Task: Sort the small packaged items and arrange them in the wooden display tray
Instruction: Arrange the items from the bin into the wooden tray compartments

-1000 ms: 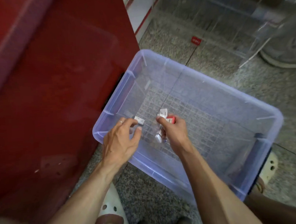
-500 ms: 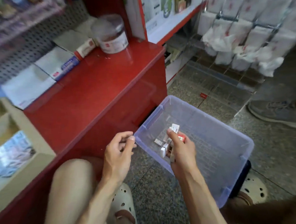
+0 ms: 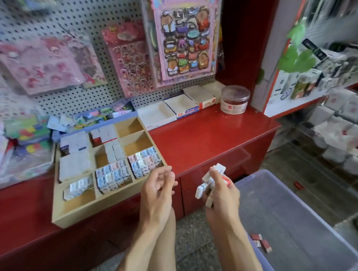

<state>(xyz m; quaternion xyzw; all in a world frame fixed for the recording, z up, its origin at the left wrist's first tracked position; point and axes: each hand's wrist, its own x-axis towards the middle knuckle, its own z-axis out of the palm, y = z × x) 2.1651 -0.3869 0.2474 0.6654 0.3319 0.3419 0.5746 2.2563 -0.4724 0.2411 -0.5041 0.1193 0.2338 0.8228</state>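
1. While the wooden display tray [image 3: 88, 206] sits on the red counter [image 3: 205, 138], a bunch of small packaged items [image 3: 207, 183] is gripped by the right hand [image 3: 220, 193], fingers curled round them, just right of the tray's near corner.
2. The left hand [image 3: 156, 190] is held at the tray's near-right corner, fingers loosely curled; whether anything is pinched cannot be told.
3. Rows of small packs [image 3: 111, 176] are seen filling several tray compartments.
4. A few loose packs [image 3: 260, 242] are seen in the clear plastic bin [image 3: 292, 222], right of the tray, on the floor.
5. A round plastic jar [image 3: 234, 99] is seen beyond the tray, far right on the counter.
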